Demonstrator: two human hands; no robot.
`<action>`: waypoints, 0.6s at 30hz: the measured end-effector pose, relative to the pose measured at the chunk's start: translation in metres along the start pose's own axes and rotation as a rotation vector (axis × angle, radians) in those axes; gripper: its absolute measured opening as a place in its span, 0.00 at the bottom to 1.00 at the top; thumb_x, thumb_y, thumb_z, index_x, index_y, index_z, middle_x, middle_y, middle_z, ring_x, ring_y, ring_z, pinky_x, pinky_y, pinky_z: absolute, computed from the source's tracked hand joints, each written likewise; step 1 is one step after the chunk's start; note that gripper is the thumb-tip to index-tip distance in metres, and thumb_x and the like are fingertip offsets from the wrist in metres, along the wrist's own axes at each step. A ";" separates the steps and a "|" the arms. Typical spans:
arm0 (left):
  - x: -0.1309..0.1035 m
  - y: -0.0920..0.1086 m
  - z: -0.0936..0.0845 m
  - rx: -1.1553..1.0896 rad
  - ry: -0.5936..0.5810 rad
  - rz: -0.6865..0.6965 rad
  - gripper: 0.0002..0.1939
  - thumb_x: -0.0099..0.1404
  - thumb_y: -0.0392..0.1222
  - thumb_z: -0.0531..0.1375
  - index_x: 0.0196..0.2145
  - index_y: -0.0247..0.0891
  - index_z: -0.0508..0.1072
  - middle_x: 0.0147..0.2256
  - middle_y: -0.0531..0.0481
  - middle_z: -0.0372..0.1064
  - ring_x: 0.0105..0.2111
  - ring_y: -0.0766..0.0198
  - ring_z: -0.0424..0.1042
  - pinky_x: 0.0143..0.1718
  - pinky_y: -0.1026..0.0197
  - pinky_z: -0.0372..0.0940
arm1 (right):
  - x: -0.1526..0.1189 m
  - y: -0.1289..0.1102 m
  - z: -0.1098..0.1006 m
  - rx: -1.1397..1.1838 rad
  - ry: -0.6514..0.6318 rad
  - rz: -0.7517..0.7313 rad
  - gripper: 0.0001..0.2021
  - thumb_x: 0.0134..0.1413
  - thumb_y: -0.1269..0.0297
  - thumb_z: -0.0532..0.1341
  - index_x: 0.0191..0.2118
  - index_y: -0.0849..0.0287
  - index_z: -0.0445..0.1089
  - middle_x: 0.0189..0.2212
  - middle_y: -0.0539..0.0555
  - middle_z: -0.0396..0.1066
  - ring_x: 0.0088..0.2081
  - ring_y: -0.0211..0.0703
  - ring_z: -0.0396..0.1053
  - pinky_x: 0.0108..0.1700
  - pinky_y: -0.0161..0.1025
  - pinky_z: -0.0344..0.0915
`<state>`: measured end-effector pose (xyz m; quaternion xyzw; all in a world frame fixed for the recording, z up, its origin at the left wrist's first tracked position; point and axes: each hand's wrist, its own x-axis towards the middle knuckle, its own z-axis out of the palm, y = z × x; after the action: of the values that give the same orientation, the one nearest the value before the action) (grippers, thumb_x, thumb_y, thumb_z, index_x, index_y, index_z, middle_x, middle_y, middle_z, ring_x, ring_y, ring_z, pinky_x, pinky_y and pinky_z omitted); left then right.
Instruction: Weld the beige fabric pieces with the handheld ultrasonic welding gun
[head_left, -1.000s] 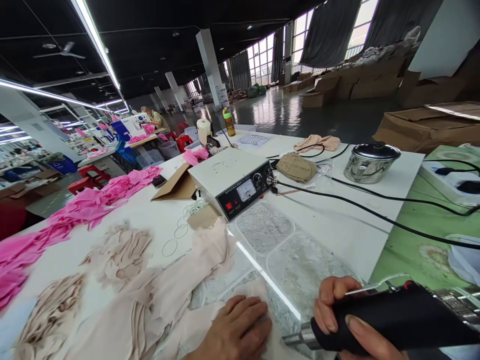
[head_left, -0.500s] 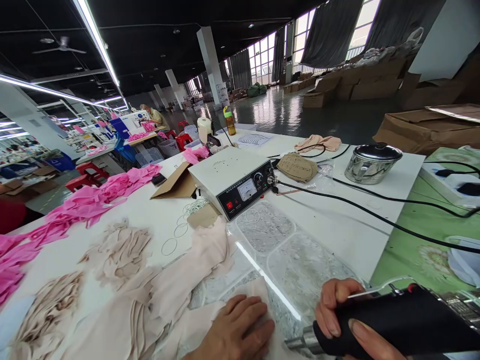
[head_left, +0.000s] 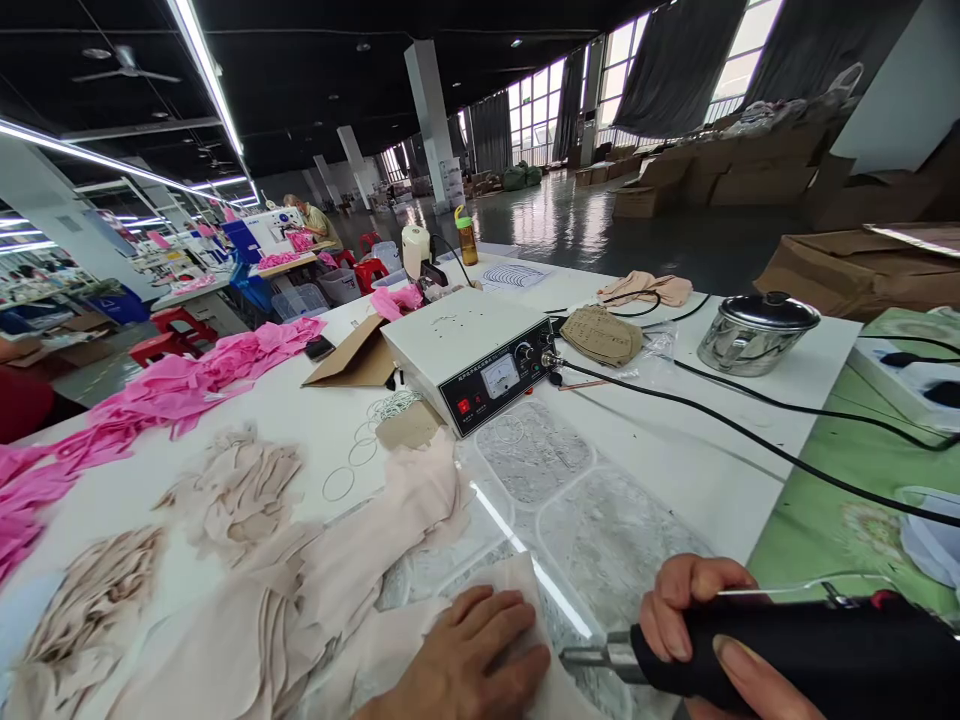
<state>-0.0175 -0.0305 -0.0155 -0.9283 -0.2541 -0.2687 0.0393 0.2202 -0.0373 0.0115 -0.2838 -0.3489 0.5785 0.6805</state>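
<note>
Worktable [head_left: 757, 420], white, long, running away from the viewer.

Left hand [head_left: 469, 665]: flat, palm down, fingers spread, pressing on a pale beige fabric piece [head_left: 517, 590] at the near edge of the table. It grasps nothing.

Right hand [head_left: 701, 635]: closed around the black handheld tool [head_left: 802, 655], thumb along its near side. The tool lies nearly level; its metal tip [head_left: 592, 657] points left, just beside the left hand's fingertips and at the edge of the fabric piece.

Under the fabric and the tool tip: clear plastic sheet [head_left: 600, 520] with rounded panels, lying flat on the table.

Left of the hands: beige fabric piles [head_left: 240, 490], several, loosely heaped. Beyond them, a row of pink fabric [head_left: 180, 385] along the table's left edge.

Centre of table: white control box [head_left: 469, 350] with black front panel, dial, knobs and red button. A black cable [head_left: 750, 435] runs from its front toward the right edge of the view. Thin clear rings [head_left: 339, 483] and a cardboard scrap [head_left: 352, 360] lie beside the box.

Far right of table: steel pot with lid [head_left: 754, 330]. Near it, a tan padded piece [head_left: 602, 335].

Far end: drink bottle with green cap [head_left: 466, 235]. Background: another person [head_left: 311, 220] seated at a distant sewing station; cardboard boxes [head_left: 712, 175] stacked near the windows.
</note>
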 end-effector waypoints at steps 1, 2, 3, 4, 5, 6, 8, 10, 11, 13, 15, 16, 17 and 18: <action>0.000 0.000 -0.001 0.002 -0.018 0.001 0.09 0.72 0.38 0.54 0.44 0.37 0.72 0.44 0.43 0.74 0.48 0.58 0.72 0.52 0.56 0.66 | 0.000 0.001 0.001 -0.007 0.005 -0.006 0.05 0.55 0.60 0.61 0.36 0.52 0.66 0.31 0.51 0.59 0.26 0.40 0.63 0.29 0.40 0.67; 0.000 0.000 -0.002 0.005 -0.030 0.001 0.08 0.71 0.38 0.54 0.44 0.37 0.72 0.44 0.43 0.74 0.48 0.58 0.72 0.52 0.56 0.66 | 0.000 0.001 0.003 -0.012 0.006 -0.008 0.05 0.55 0.59 0.61 0.36 0.52 0.66 0.31 0.51 0.60 0.26 0.40 0.63 0.29 0.39 0.67; 0.000 -0.001 -0.003 0.010 -0.025 0.000 0.08 0.71 0.38 0.55 0.44 0.37 0.72 0.44 0.44 0.74 0.48 0.59 0.72 0.52 0.57 0.66 | 0.000 0.002 0.004 -0.016 0.008 -0.003 0.06 0.55 0.59 0.61 0.36 0.52 0.66 0.31 0.51 0.60 0.26 0.40 0.63 0.29 0.39 0.66; 0.001 -0.001 -0.004 0.015 -0.019 -0.004 0.08 0.71 0.38 0.55 0.44 0.38 0.72 0.44 0.44 0.74 0.48 0.59 0.73 0.52 0.57 0.66 | 0.000 0.002 0.006 -0.020 0.013 0.004 0.06 0.55 0.59 0.62 0.36 0.52 0.66 0.31 0.51 0.60 0.26 0.40 0.63 0.29 0.39 0.66; 0.001 0.000 -0.005 0.019 -0.019 -0.005 0.08 0.71 0.38 0.55 0.44 0.38 0.72 0.44 0.44 0.74 0.48 0.59 0.73 0.52 0.57 0.66 | 0.000 0.003 0.007 -0.022 0.015 0.011 0.06 0.54 0.59 0.62 0.36 0.52 0.66 0.31 0.51 0.60 0.26 0.40 0.63 0.29 0.39 0.65; 0.001 0.000 -0.005 0.022 -0.021 -0.003 0.08 0.71 0.38 0.55 0.44 0.38 0.72 0.44 0.44 0.74 0.48 0.59 0.73 0.52 0.57 0.66 | 0.001 0.004 0.008 -0.020 0.018 0.008 0.06 0.54 0.59 0.62 0.36 0.52 0.66 0.31 0.50 0.60 0.26 0.40 0.63 0.29 0.39 0.65; 0.001 0.001 -0.003 0.024 -0.025 -0.003 0.07 0.71 0.38 0.55 0.44 0.38 0.72 0.44 0.44 0.74 0.48 0.60 0.72 0.53 0.58 0.65 | 0.002 0.005 0.010 -0.013 0.008 -0.014 0.06 0.55 0.59 0.61 0.36 0.52 0.66 0.31 0.50 0.60 0.26 0.39 0.63 0.29 0.39 0.65; -0.002 0.002 0.003 0.018 -0.006 -0.012 0.07 0.71 0.38 0.55 0.44 0.38 0.72 0.44 0.45 0.74 0.49 0.60 0.72 0.54 0.58 0.64 | 0.003 0.006 0.010 -0.024 -0.019 -0.031 0.05 0.57 0.59 0.61 0.36 0.52 0.65 0.30 0.50 0.60 0.26 0.38 0.63 0.29 0.38 0.65; -0.005 0.002 0.008 0.013 0.014 -0.018 0.07 0.71 0.38 0.55 0.43 0.38 0.72 0.44 0.45 0.73 0.49 0.60 0.71 0.55 0.58 0.63 | 0.003 0.006 0.011 -0.039 -0.038 -0.032 0.04 0.57 0.59 0.61 0.36 0.52 0.65 0.30 0.49 0.60 0.26 0.39 0.63 0.29 0.38 0.65; -0.010 0.002 0.015 0.009 0.050 -0.029 0.07 0.71 0.38 0.54 0.43 0.38 0.72 0.45 0.45 0.73 0.50 0.59 0.71 0.56 0.56 0.61 | 0.004 0.007 0.011 -0.075 -0.070 -0.030 0.05 0.59 0.60 0.61 0.34 0.52 0.65 0.30 0.49 0.61 0.26 0.39 0.64 0.30 0.39 0.66; -0.015 -0.001 0.017 0.007 0.036 -0.027 0.08 0.71 0.39 0.54 0.45 0.39 0.71 0.46 0.44 0.72 0.51 0.58 0.69 0.58 0.54 0.59 | 0.005 0.008 0.012 -0.082 -0.082 -0.037 0.06 0.59 0.59 0.61 0.34 0.52 0.64 0.30 0.49 0.61 0.26 0.39 0.63 0.30 0.39 0.65; -0.015 -0.004 0.015 0.000 0.002 -0.022 0.09 0.71 0.40 0.54 0.46 0.39 0.71 0.47 0.44 0.71 0.52 0.58 0.69 0.59 0.52 0.58 | 0.005 0.008 0.012 -0.075 -0.081 -0.038 0.06 0.58 0.59 0.61 0.34 0.52 0.64 0.30 0.49 0.61 0.27 0.39 0.63 0.30 0.39 0.65; -0.015 -0.007 0.010 -0.013 -0.048 -0.022 0.10 0.70 0.40 0.54 0.48 0.39 0.70 0.49 0.43 0.70 0.53 0.57 0.68 0.59 0.50 0.57 | 0.005 0.009 0.012 -0.061 -0.072 -0.042 0.06 0.58 0.59 0.62 0.34 0.52 0.65 0.30 0.49 0.61 0.27 0.39 0.63 0.31 0.39 0.65; -0.012 -0.010 0.003 -0.031 -0.110 -0.027 0.12 0.70 0.39 0.53 0.49 0.39 0.69 0.50 0.43 0.70 0.54 0.56 0.67 0.60 0.49 0.56 | 0.005 0.008 0.012 -0.042 -0.060 -0.041 0.06 0.57 0.59 0.62 0.35 0.52 0.65 0.30 0.49 0.61 0.27 0.39 0.63 0.31 0.39 0.65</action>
<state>-0.0301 -0.0267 -0.0250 -0.9386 -0.2643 -0.2217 0.0075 0.2061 -0.0311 0.0129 -0.2735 -0.3870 0.5652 0.6753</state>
